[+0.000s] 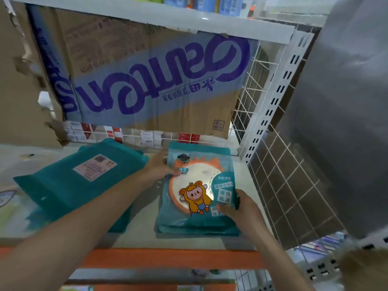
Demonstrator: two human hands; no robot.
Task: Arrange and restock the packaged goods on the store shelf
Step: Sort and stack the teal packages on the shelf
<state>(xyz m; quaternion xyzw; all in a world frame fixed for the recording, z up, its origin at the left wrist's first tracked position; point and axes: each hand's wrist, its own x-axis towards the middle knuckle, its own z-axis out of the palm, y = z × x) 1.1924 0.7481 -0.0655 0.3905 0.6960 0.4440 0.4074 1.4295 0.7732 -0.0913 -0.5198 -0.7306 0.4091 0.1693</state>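
Holding the top pouch point(195, 194) at two opposite corners, you have both hands on the same item in the centre-right of the frame.

Left hand point(161, 166): the grip is closed on the pouch's upper left edge. The thumb lies on the printed front, just below the pouch's header. The other fingers are hidden behind the edge.

Right hand point(239, 206): the grip is closed on the lower right corner. The thumb presses across the front and the fingers wrap round the right edge.

The pouch lies between the two grips, face up, with its cartoon figure readable and its top end toward the back of the shelf point(144, 227). It rests on a stack of like pouches point(197, 228), roughly square with them. Whether it is lifted clear of the stack cannot be told.

To the left of the frame, apart from the stack, more teal pouches point(69, 181) lie face down and skewed, the uppermost carrying a pale label point(95, 166).

Behind, in the upper half of the frame, stands a cardboard box point(147, 80) with purple lettering printed upside down. Small red-and-white boxes point(147, 137) line the back rail below it. A wire divider point(289, 185) closes the bay at the right. An orange strip point(168, 258) runs along the shelf's front edge.
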